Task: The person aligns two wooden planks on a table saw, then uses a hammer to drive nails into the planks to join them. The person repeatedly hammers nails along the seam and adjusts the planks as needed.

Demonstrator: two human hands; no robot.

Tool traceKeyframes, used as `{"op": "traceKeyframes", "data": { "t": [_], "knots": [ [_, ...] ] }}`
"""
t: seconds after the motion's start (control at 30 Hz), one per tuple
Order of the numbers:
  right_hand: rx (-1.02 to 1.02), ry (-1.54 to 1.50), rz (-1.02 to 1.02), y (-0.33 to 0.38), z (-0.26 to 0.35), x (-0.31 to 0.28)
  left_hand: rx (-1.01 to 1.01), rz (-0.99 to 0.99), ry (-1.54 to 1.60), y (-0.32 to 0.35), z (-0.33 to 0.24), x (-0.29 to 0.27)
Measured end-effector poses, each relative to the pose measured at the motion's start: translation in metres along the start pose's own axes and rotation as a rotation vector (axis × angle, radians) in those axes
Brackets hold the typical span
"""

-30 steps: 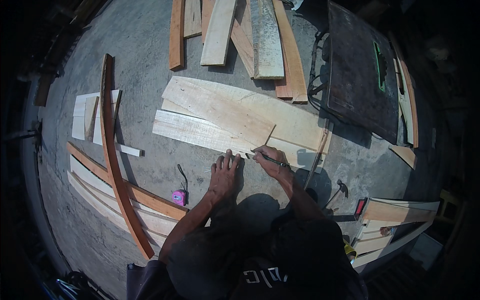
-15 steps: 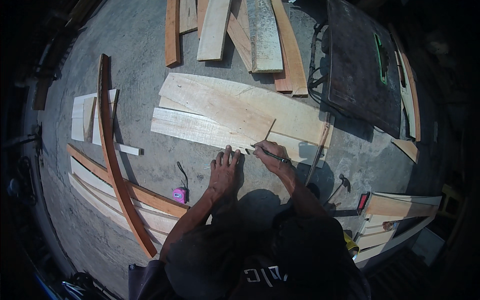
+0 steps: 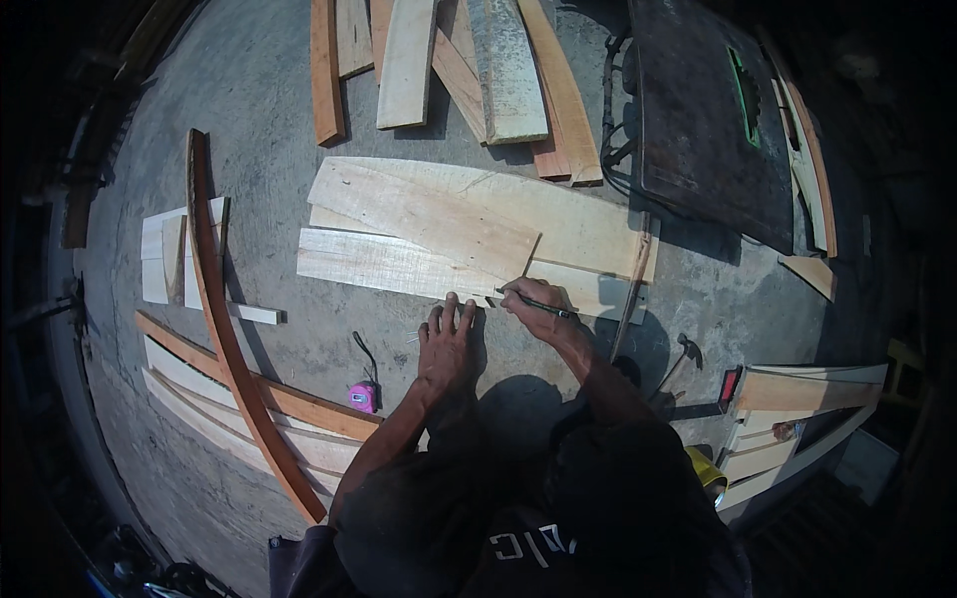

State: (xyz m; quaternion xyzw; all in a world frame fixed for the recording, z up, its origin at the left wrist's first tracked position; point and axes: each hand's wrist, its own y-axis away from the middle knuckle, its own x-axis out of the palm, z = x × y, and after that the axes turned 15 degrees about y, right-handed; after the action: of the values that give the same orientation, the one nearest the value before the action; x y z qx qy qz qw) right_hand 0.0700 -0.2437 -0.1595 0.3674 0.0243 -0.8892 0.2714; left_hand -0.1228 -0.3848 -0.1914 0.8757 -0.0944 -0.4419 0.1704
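upper planks [image 3: 409,65]: far ends cut off | pencil [image 3: 551,310]: middle hidden, tip too small

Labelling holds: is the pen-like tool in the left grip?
No, the right grip holds the tool, while the left grip rests at the board's edge.

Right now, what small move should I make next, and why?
Perhaps draw a short stroke with the pencil: your right grip holds it, tip toward the nearest pale board, and your left grip lies open at that board's near edge.
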Motion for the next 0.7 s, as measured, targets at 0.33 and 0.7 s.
{"op": "traceKeyframes", "data": {
  "t": [0.33,0.7],
  "knots": [
    [-0.024,-0.073,-0.203,-0.004,0.002,-0.011,-0.017,0.006,0.044,0.0,-0.012,-0.015],
    [-0.124,0.307,-0.227,-0.032,-0.023,-0.009,0.004,0.011,0.028,-0.001,-0.009,-0.018]
  ]
}}
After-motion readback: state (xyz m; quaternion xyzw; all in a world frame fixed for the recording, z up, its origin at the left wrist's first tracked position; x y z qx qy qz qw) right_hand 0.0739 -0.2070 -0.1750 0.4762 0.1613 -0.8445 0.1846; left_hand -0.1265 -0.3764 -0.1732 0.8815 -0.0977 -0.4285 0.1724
